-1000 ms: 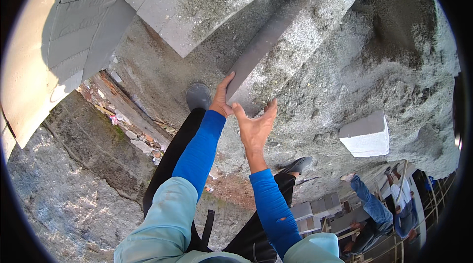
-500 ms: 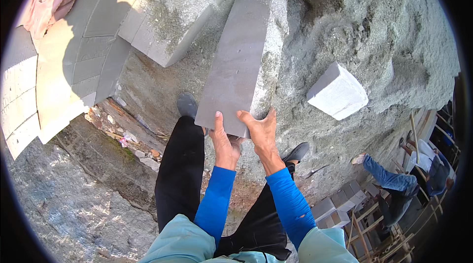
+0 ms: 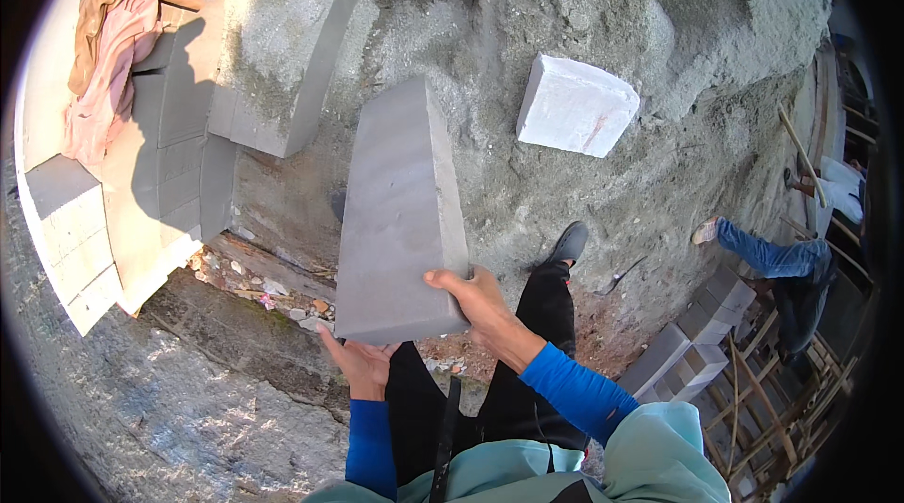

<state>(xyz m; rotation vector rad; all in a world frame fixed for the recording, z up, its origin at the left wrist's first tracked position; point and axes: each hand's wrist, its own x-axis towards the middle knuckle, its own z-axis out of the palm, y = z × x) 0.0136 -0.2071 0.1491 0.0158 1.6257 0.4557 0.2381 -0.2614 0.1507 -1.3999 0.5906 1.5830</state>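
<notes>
A long grey concrete block [image 3: 395, 220] is held between my hands, its far end pointing away from me. My right hand [image 3: 482, 310] grips the near right corner, thumb on the top face and the other fingers hidden beneath. Under the near left edge, my left hand [image 3: 363, 362] supports the block with its palm turned up; the fingertips are partly hidden. A smaller white block [image 3: 578, 107] lies apart on the sandy ground, right of the held block.
A sand-dusted stack of blocks [image 3: 282, 51] stands at the far left, beside a larger block stack [image 3: 174, 173] with cloths [image 3: 122, 51] draped over it. A rubble-filled gap [image 3: 273, 291] runs near my left. More blocks [image 3: 697, 333], timber pieces [image 3: 753, 409] and people [image 3: 772, 253] are at the right.
The block has come up off the sand and toward me. My left hand has shifted from its near edge to underneath, while my right hand has kept hold of the corner. The view has shifted.
</notes>
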